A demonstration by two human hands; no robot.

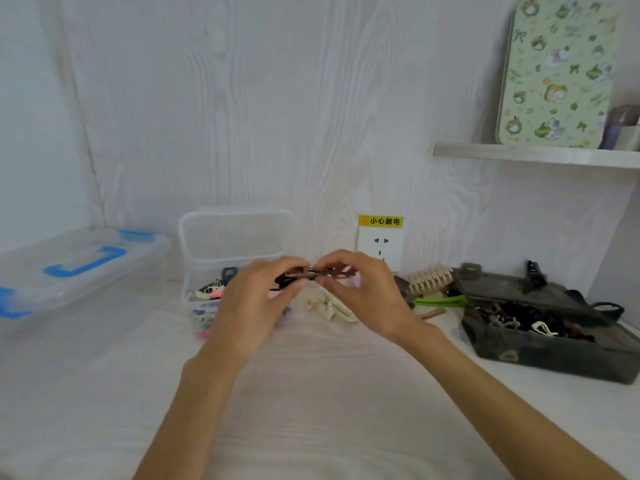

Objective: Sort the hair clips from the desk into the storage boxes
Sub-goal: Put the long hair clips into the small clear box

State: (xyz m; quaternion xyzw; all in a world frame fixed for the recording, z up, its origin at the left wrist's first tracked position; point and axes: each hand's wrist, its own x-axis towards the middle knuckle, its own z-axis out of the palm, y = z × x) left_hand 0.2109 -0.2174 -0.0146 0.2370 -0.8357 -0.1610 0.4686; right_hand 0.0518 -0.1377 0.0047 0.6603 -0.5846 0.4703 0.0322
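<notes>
A dark brown hair clip [313, 273] is held above the desk between both hands. My left hand [256, 299] pinches its left end and my right hand [360, 292] pinches its right end. Behind my left hand stands a clear storage box [194, 289] with its lid up, holding several colourful clips [209, 292]. At the right sits a dark storage box [540, 355], open, with several dark clips inside. On the desk between them lie a cream clip [330, 306], a beige claw clip [431, 280] and a green clip [440, 301].
A large clear bin [79, 268] with blue latches rests at the left. A wall socket [380, 245] with a yellow warning label is behind the hands. A shelf [533, 154] at upper right holds a patterned green case [557, 74].
</notes>
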